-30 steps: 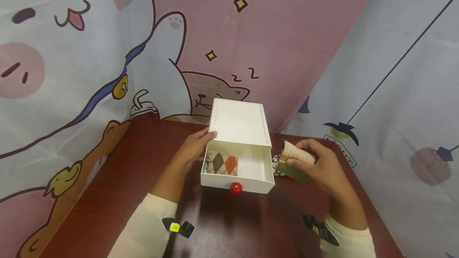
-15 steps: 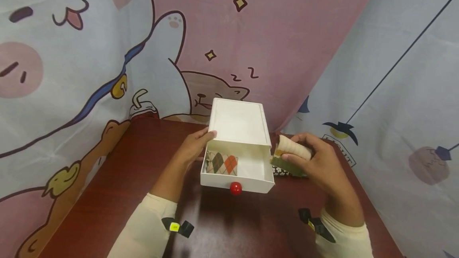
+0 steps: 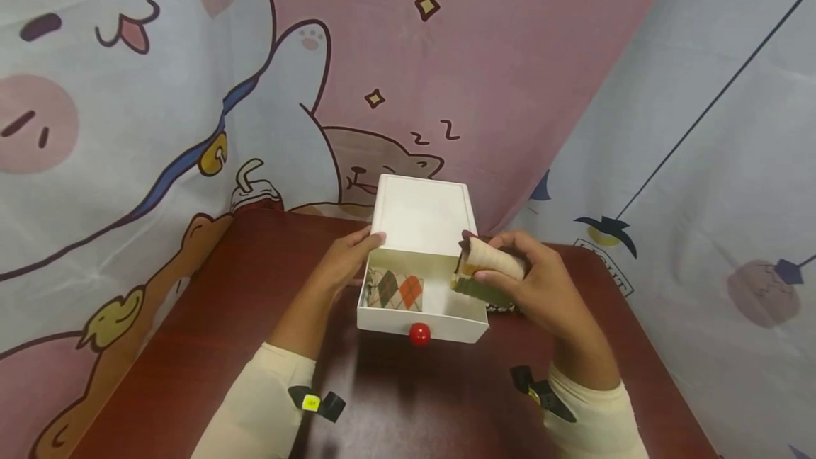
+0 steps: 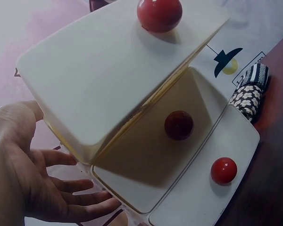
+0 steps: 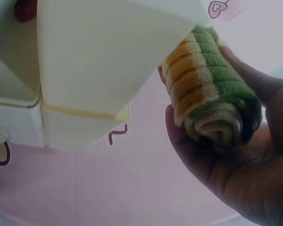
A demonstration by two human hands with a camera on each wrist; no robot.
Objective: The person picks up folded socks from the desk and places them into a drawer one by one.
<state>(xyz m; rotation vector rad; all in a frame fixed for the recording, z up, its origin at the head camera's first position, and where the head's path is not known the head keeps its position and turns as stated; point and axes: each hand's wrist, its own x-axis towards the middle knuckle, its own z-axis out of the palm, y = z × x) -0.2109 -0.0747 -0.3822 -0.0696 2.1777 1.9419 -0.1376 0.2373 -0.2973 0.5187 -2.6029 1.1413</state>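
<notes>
- Centrally in the head view, the right hand (image 3: 535, 285) grasps a rolled green, orange and cream knitted sock (image 3: 486, 271) over the right edge of the open white plastic drawer (image 3: 446, 303) with its red round knob (image 3: 418, 334). 1 folded argyle-patterned cloth (image 3: 395, 289) already lies in the drawer's left half. The left hand (image 3: 347, 257), fingers straight and relaxed, rests against the left side of the white plastic drawer box (image 3: 423, 214) on the dark red table (image 3: 191, 317).
- Next, the left wrist view shows that hand (image 4: 33, 183) in the lower left, fingers spread flat beside the box (image 4: 108, 80), gripping nothing. A rolled black-and-white patterned cloth (image 4: 249, 92) lies at the upper right, beside the drawer.
- Finally, the right wrist view shows fingers (image 5: 226, 165) curled round the sock roll (image 5: 210, 101), right of the box (image 5: 99, 61).
- Risk, as I judge it: the roll could unroll if the grip slackens, or catch the drawer's right wall and land outside; a bump could slide the box, since the flat left hand only steadies it.
</notes>
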